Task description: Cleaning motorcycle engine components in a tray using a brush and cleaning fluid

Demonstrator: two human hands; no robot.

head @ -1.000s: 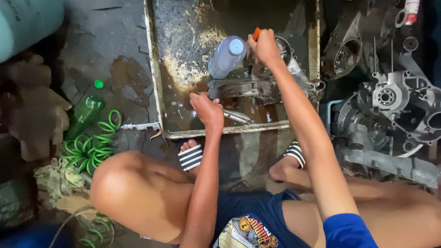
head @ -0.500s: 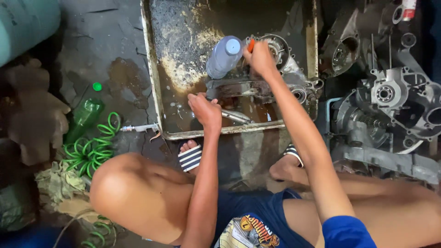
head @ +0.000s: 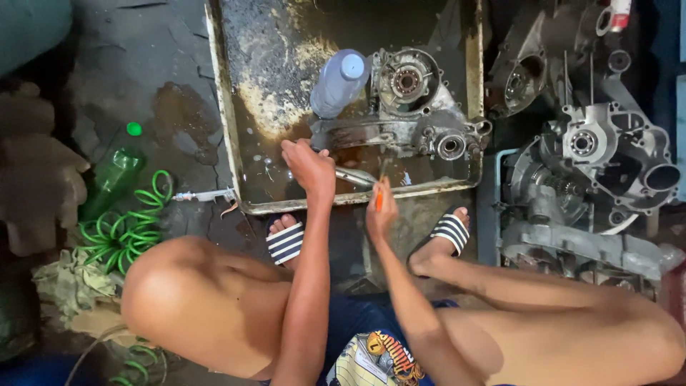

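A grey engine case half (head: 411,114) lies in a dirty metal wash tray (head: 230,136) holding brown liquid. A clear plastic bottle with a pale blue cap (head: 337,83) leans against the case's left side. My left hand (head: 309,163) rests at the case's near-left end, over a metal rod lying in the tray. My right hand (head: 381,209) is pulled back to the tray's near rim and grips a small tool with an orange handle (head: 379,194). I squat with both sandalled feet just in front of the tray.
More engine cases and parts (head: 593,150) are stacked to the right of the tray. A green coiled air hose (head: 118,236) with a blow gun (head: 204,194) and a green bottle (head: 114,171) lie on the wet concrete at the left, near rags (head: 68,282).
My right hand has drawn back from the top of the engine case to the tray's near rim, still holding the orange-handled tool. My left hand has stayed at the case's near-left end.
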